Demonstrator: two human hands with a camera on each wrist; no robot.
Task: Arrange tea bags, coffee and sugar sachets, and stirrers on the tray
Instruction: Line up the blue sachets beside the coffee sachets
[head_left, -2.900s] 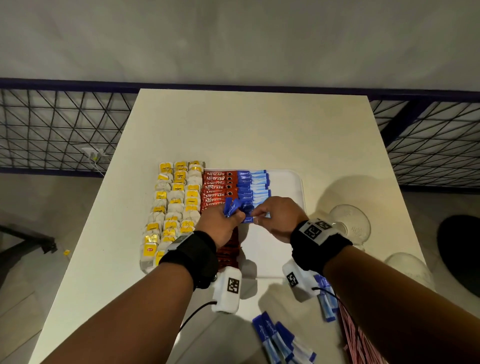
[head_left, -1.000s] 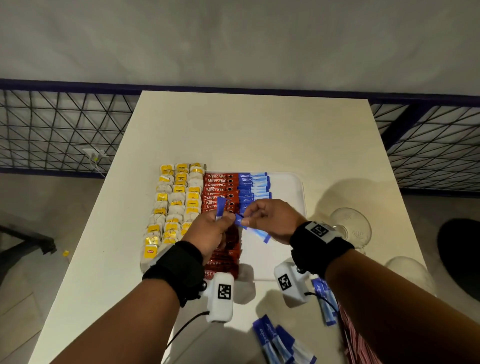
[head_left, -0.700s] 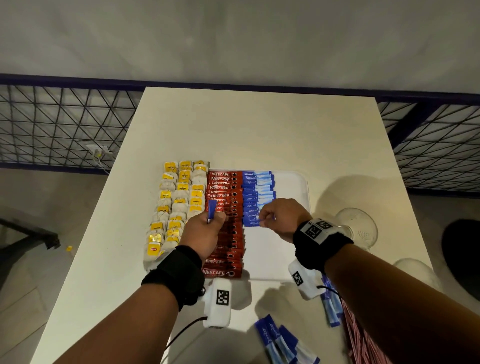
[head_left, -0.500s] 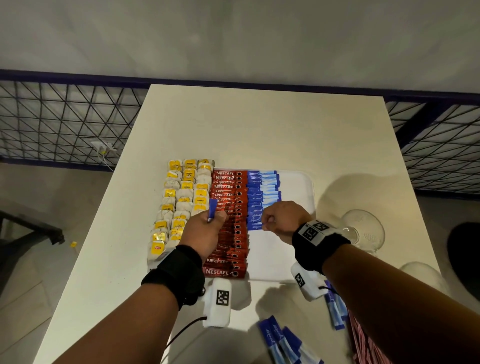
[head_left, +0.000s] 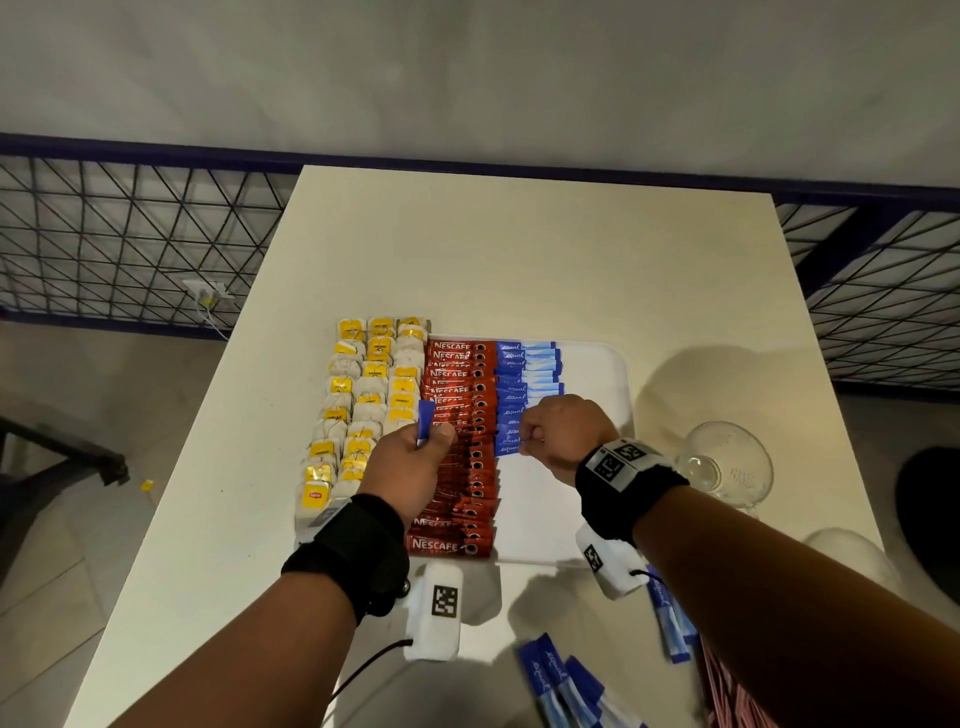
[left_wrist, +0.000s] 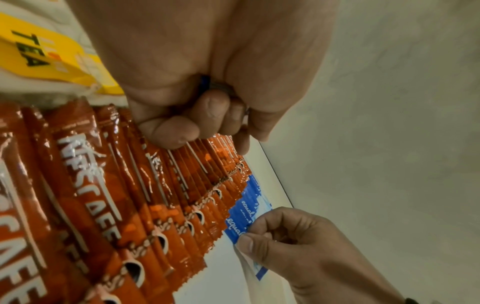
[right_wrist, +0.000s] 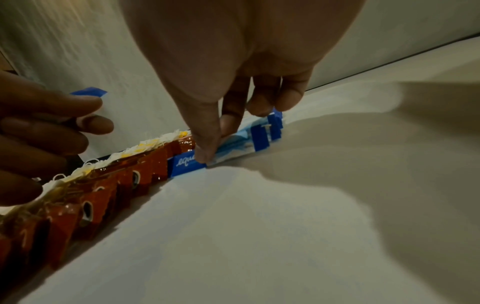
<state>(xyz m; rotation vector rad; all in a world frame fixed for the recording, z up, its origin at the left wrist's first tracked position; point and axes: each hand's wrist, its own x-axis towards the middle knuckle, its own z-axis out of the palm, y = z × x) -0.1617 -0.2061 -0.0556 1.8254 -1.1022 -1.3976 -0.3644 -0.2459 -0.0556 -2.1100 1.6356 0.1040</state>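
A white tray (head_left: 582, 509) carries yellow-tagged tea bags (head_left: 363, 410) on its left, a column of red coffee sachets (head_left: 460, 447) in the middle and a column of blue sugar sachets (head_left: 519, 395) beside them. My left hand (head_left: 415, 467) hovers over the coffee column and grips a blue sugar sachet (head_left: 425, 422) upright in its fist. My right hand (head_left: 558, 434) pinches the nearest blue sachet (right_wrist: 185, 165) at the near end of the sugar column, low on the tray. The same right hand (left_wrist: 283, 244) shows in the left wrist view, thumb on the sachet.
Loose blue sachets (head_left: 563, 686) lie on the cream table (head_left: 519, 260) near its front edge, more (head_left: 670, 623) under my right wrist. Pink-striped stirrers (head_left: 727, 701) sit at the bottom right. Two clear glasses (head_left: 727, 465) stand right of the tray. A wire fence borders the table.
My right hand has taken a blue sachet from my left hand and carried it down to the near end of the sugar column. My left hand keeps one sachet upright.
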